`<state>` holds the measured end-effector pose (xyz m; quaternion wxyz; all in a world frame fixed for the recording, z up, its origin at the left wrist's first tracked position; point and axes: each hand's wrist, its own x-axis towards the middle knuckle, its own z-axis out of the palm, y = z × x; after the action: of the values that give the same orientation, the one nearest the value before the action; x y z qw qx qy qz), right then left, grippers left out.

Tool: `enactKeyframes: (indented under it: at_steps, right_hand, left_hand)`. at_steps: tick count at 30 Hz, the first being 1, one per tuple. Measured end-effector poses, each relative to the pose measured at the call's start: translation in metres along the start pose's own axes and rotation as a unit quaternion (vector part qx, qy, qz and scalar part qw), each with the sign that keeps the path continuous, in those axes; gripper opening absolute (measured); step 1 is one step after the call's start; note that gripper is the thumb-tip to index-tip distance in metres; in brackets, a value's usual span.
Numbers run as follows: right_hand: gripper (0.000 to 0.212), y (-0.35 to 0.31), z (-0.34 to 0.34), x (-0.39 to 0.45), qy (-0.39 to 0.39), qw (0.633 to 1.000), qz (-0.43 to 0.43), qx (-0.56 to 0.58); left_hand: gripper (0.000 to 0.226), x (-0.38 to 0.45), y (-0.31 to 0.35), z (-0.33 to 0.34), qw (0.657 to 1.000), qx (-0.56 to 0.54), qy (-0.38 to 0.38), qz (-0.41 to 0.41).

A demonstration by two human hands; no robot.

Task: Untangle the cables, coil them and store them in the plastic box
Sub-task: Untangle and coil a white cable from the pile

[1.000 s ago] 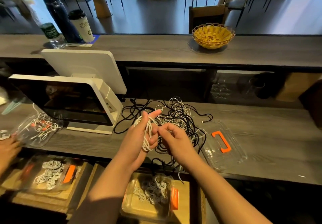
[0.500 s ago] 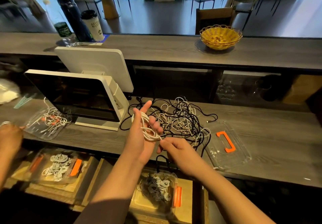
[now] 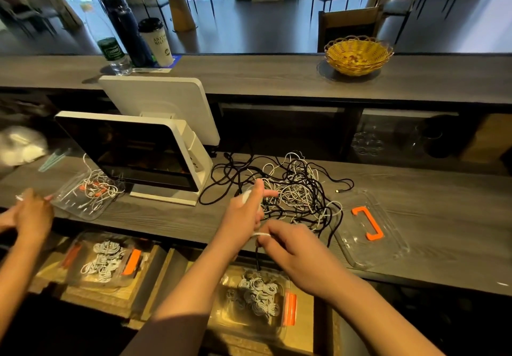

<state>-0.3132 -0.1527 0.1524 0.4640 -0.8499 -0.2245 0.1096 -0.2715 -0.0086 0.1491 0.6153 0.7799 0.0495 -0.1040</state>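
Observation:
A tangle of black and white cables [image 3: 293, 189] lies on the grey counter. My left hand [image 3: 243, 211] holds a small white cable coil [image 3: 247, 195] wound round its fingers, just in front of the tangle. My right hand [image 3: 293, 247] pinches the white cable's loose end [image 3: 261, 234] close under the left hand. Below the counter edge stands an open clear plastic box [image 3: 227, 314] with orange clips, holding several coiled white cables [image 3: 260, 293]. Its clear lid [image 3: 368, 253] with an orange handle lies on the counter to the right.
A white point-of-sale screen [image 3: 130, 150] stands left of the tangle. Another person's hands [image 3: 30, 214] work at the far left by a clear lid [image 3: 69, 203] with cables. A second box [image 3: 102, 258] of coils sits lower left. A yellow basket [image 3: 358, 55], cup and bottles stand on the upper counter.
My right hand has dropped lower and drawn the white cable end down under the left hand. The coil on my left hand looks tighter. The view has shifted left.

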Motion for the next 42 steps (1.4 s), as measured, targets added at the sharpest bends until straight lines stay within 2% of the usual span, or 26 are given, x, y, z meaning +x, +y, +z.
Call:
enactKeyframes:
  at_steps: [4, 7, 8, 10, 12, 13, 15, 17, 20, 24, 28, 32, 34, 37, 42]
  right_hand:
    - [0.011, 0.006, -0.014, 0.002, 0.059, 0.997, -0.032, -0.027]
    - [0.017, 0.013, -0.027, 0.002, 0.129, 0.990, -0.007, -0.058]
    - [0.021, 0.015, -0.032, 0.003, 0.149, 0.987, 0.004, -0.057]
    - [0.030, 0.018, -0.038, 0.004, 0.167, 0.985, 0.027, -0.026]
    - [0.031, 0.021, -0.039, 0.003, 0.166, 0.985, 0.034, 0.018]
    - [0.030, 0.023, -0.038, 0.002, 0.168, 0.984, 0.035, 0.040]
    - [0.030, 0.028, -0.034, 0.000, 0.183, 0.979, 0.050, 0.080]
    - [0.041, 0.034, -0.030, -0.001, 0.197, 0.971, 0.083, 0.103]
    - [0.056, 0.040, -0.022, -0.004, 0.197, 0.962, 0.138, 0.128]
    - [0.070, 0.042, -0.009, -0.006, 0.151, 0.962, 0.148, 0.175]
    - [0.045, 0.031, 0.006, -0.004, 0.058, 0.950, 0.113, 0.284]
    - [0.005, 0.021, 0.011, 0.002, 0.059, 0.944, 0.094, 0.312]
    - [0.004, 0.017, 0.012, 0.004, 0.065, 0.944, 0.090, 0.310]
    - [0.007, 0.013, 0.013, 0.007, 0.034, 0.942, 0.097, 0.321]
    - [0.011, 0.014, 0.012, 0.007, 0.002, 0.912, 0.115, 0.395]
  left_hand:
    - [0.082, -0.009, 0.005, 0.002, 0.987, 0.062, -0.120, -0.090]
    - [0.074, -0.012, 0.002, -0.001, 0.961, 0.024, -0.230, -0.149]
    - [0.072, -0.012, 0.001, -0.002, 0.952, 0.009, -0.264, -0.153]
    - [0.083, -0.011, 0.000, -0.005, 0.939, 0.017, -0.317, -0.133]
    - [0.090, -0.010, 0.000, -0.007, 0.930, 0.059, -0.343, -0.116]
    - [0.085, -0.010, 0.000, -0.007, 0.927, 0.066, -0.350, -0.113]
    - [0.057, -0.010, 0.002, -0.006, 0.935, 0.063, -0.334, -0.098]
    - [0.037, -0.010, 0.002, -0.004, 0.956, 0.059, -0.279, -0.067]
    - [0.047, -0.010, -0.001, -0.002, 0.976, 0.026, -0.212, -0.051]
    - [0.048, -0.012, -0.005, 0.000, 0.976, -0.012, -0.210, -0.047]
    - [0.050, -0.014, -0.002, 0.009, 0.974, -0.106, -0.194, -0.048]
    - [0.054, -0.012, 0.000, 0.013, 0.978, -0.157, -0.134, -0.019]
    - [0.055, -0.011, -0.001, 0.009, 0.979, -0.170, -0.109, -0.020]
    - [0.055, -0.010, -0.004, 0.006, 0.983, -0.160, -0.090, -0.017]
    - [0.057, -0.012, 0.000, 0.011, 0.982, -0.178, -0.062, 0.005]
